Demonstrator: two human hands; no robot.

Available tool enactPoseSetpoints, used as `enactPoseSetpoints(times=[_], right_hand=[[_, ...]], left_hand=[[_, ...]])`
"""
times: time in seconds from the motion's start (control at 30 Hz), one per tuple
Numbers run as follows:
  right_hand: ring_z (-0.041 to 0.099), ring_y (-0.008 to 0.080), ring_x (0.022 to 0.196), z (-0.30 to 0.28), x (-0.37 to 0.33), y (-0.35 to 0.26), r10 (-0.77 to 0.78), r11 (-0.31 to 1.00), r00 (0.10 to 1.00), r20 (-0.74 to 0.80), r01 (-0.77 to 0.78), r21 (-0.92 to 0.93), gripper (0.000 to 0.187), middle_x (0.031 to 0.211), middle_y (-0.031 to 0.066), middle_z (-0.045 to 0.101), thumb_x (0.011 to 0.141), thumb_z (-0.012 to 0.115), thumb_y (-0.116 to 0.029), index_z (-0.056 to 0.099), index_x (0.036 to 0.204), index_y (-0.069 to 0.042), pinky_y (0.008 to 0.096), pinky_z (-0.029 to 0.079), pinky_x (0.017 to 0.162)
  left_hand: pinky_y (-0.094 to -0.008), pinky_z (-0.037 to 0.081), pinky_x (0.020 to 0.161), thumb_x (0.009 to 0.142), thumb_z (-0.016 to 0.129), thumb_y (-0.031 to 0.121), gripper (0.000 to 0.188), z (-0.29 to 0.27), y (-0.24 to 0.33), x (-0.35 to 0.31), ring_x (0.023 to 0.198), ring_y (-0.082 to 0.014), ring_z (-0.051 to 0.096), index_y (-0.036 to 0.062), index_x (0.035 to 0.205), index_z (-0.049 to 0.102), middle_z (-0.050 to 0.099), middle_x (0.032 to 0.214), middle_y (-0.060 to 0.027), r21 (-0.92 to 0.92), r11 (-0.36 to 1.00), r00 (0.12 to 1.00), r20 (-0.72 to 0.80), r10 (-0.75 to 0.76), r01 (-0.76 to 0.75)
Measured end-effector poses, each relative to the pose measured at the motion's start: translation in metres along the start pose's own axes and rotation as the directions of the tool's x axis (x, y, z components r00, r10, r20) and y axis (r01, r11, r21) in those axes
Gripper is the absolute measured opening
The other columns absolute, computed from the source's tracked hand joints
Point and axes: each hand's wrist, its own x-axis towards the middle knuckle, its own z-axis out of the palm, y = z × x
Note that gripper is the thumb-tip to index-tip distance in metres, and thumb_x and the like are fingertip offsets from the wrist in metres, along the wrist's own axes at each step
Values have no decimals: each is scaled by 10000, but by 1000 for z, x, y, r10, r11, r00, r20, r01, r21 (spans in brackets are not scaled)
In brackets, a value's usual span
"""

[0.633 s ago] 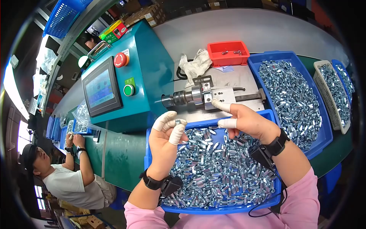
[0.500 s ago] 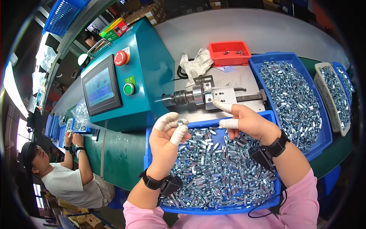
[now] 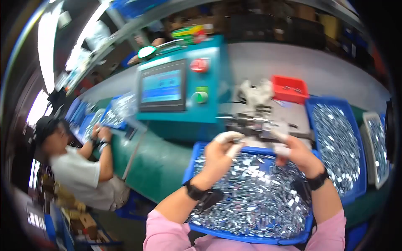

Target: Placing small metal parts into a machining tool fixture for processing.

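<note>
Currently, the left hand (image 3: 217, 158), its fingertips in white finger covers, holds a small silvery-grey metal piece (image 3: 237, 141) in a narrow pinch; the piece lies right at the fingertips, between the thumb below and the fingers above, though blur hides which way it points. This grip is over the upper left part of a rectangular blue plastic tray (image 3: 248, 238) heaped with small shiny metal pieces (image 3: 259, 196), well above the tray's near rim. The right hand (image 3: 302, 157) makes a looser grip: its white-covered forefinger reaches toward a grey metal clamping fixture (image 3: 265, 130), its thumb sits lower with a modest gap between, and nothing shows in that gap. Whether the forefinger touches the fixture, I cannot tell. The held piece is to the left of the right hand, apart from it, and just below the fixture's left part in the view. Left of the fixture stands a teal machine housing (image 3: 180, 116) on a green tabletop (image 3: 155, 164); beyond the fixture lie a crumpled whitish glove (image 3: 256, 94) and a small red plastic tray (image 3: 289, 99).
</note>
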Motion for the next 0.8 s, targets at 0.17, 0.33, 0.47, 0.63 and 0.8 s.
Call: enactPoseSetpoints(times=[0.17,0.33,0.47,0.63,0.8], right_hand=[[510,80,510,-18,-3,13,-113,993,951,-288,94,-78,424,828,28,606,832,555,-263,542,1200,-54,195,395,457],[463,74,423,-82,16,66,-84,987,879,-470,10,-158,396,733,26,587,866,540,-356,547,1127,-58,190,323,374],[487,95,412,-100,43,54,-78,908,871,-485,-138,-395,394,696,42,571,860,535,-378,551,1036,-25,214,316,344],[463,142,332,-99,83,27,-14,844,881,-473,-243,-478,346,701,92,576,840,561,-332,542,918,4,244,282,273],[500,229,371,-84,106,8,-97,502,863,-496,-388,-773,352,627,151,546,821,578,-305,529,775,40,336,336,315]], left_hand=[[-262,478,683,766,580,0,261,5,5,9,772,-125,583,16,1023,620,626,941,-96,217,959,982,14,186,-185],[-322,461,640,705,618,-8,214,13,-3,3,702,-225,593,-5,919,617,612,808,-137,218,872,888,-47,457,-438],[-352,462,670,669,631,-11,209,10,-17,2,737,-286,601,-16,876,612,613,786,-158,150,916,923,-42,383,-373],[-368,457,665,655,637,-10,199,14,-22,6,752,-301,598,-22,851,603,606,770,-163,118,925,930,-24,367,-362],[-383,446,652,662,633,-8,184,20,-26,8,752,-310,592,-24,841,592,591,767,-169,119,913,920,9,393,-391]])
